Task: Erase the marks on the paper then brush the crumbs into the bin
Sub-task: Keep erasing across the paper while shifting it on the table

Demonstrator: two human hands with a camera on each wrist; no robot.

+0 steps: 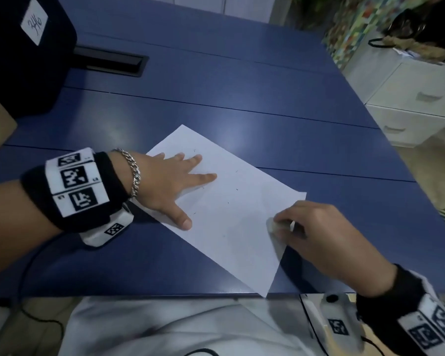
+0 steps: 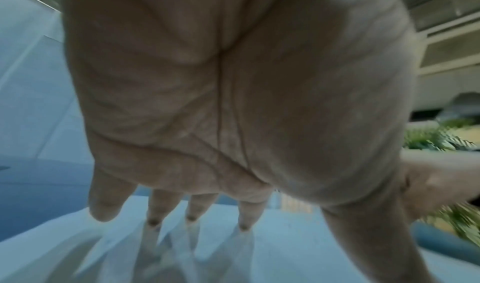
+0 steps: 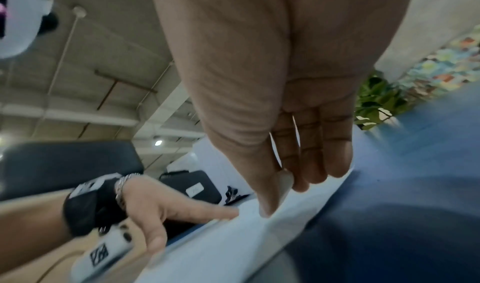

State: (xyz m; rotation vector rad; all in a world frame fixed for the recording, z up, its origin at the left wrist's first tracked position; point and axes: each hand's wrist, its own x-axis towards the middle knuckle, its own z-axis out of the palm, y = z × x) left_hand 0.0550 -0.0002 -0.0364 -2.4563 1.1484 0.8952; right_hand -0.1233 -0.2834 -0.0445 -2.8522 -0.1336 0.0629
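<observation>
Pressing flat on the paper (image 1: 231, 201), the left hand (image 1: 170, 183) has its fingers (image 1: 203, 177) straight and spread wide, the thumb splayed toward the near edge of the sheet; the left wrist view shows the fingertips (image 2: 153, 221) touching the white surface with the palm raised off it. The right hand (image 1: 326, 237) curls its thumb and fingers round a small white eraser (image 1: 274, 224), pinching it against the paper near the sheet's right corner; the right wrist view shows the eraser (image 3: 284, 179) wedged between thumb and forefinger. The paper lies flat on the blue table (image 1: 242, 98), turned diagonally, its long axis running from far left to near right, one near corner reaching the table's front edge. A few tiny dark specks dot the sheet.
</observation>
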